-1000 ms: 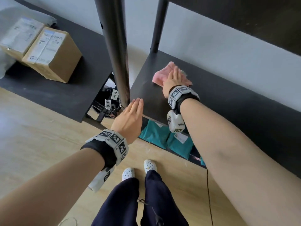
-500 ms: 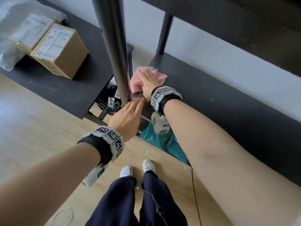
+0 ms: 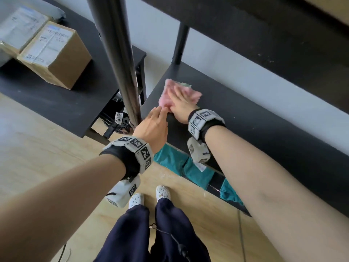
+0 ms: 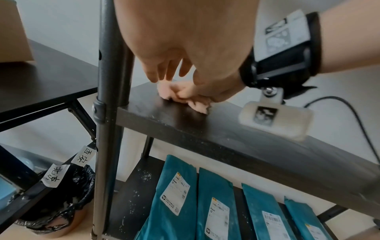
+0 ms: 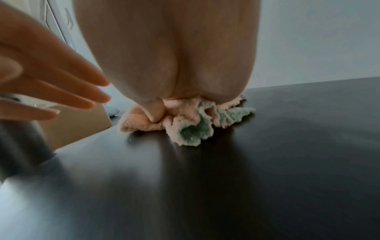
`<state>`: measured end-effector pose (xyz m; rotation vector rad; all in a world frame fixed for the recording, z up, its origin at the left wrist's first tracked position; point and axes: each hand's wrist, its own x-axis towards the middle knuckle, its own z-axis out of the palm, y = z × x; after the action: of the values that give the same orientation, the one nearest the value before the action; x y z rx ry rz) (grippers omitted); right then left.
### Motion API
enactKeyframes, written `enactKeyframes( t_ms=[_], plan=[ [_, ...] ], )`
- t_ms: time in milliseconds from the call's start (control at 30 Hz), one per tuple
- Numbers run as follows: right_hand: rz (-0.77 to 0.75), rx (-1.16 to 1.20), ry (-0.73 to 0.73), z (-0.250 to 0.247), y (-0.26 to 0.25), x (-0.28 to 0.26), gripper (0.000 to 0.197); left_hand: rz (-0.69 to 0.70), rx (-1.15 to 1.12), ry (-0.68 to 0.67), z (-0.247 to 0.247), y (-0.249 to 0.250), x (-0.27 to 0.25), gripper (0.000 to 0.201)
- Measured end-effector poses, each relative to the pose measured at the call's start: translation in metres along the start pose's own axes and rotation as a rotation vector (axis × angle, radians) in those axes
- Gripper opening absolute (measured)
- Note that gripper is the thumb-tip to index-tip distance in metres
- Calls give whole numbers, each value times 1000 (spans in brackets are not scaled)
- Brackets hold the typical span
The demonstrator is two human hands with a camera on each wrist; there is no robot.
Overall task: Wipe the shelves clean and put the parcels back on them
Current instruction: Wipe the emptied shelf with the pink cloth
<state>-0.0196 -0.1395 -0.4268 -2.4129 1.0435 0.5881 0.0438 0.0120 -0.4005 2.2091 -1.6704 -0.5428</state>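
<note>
Right now I am pressing my right hand (image 3: pixel 179 104) flat on the pink cloth (image 3: pixel 190 93), fingers laid straight over it and the thumb tucked against its near edge. That cloth, with a green underside showing in the right wrist view, is lying bunched on the dark shelf (image 3: pixel 264 133), near its left end and just beside the black upright post (image 3: pixel 120 59). I am holding my left hand (image 3: pixel 151 127) open with straight fingers at the shelf's front corner, gripping nothing, its fingertips (image 3: pixel 159 112) nearly at the cloth's near edge; I cannot tell whether they are touching it. Below, teal parcels (image 4: pixel 216 199) with white labels are lying side by side on the lower shelf (image 4: pixel 135 183). To the left, two cardboard boxes (image 3: pixel 54 53) are sitting on a separate dark table (image 3: pixel 56 103).
</note>
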Motion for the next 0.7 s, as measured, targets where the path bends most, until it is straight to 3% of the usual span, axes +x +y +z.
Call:
enactKeyframes(
  t_ms=[167, 267, 333, 400, 467, 567, 700],
  plan=[
    [-2, -34, 34, -29, 2, 41, 66, -41, 23, -33, 4, -9, 1, 44],
    [68, 27, 179, -44, 32, 31, 73, -71, 34, -58, 7, -15, 1, 41],
    [140, 74, 243, -50, 58, 13, 67, -89, 47, -75, 7, -15, 3, 37],
    [225, 34, 219, -53, 86, -7, 73, -90, 67, -92, 7, -14, 6, 34],
    [318, -60, 167, -47, 110, -24, 94, -85, 89, -95, 5, -11, 8, 32],
    [374, -150, 91, -15, 123, -44, 105, -55, 137, -90, 3, -8, 16, 31],
    [251, -19, 55, 28, 94, -53, 74, -31, 221, -128, 4, -10, 29, 30]
  ],
)
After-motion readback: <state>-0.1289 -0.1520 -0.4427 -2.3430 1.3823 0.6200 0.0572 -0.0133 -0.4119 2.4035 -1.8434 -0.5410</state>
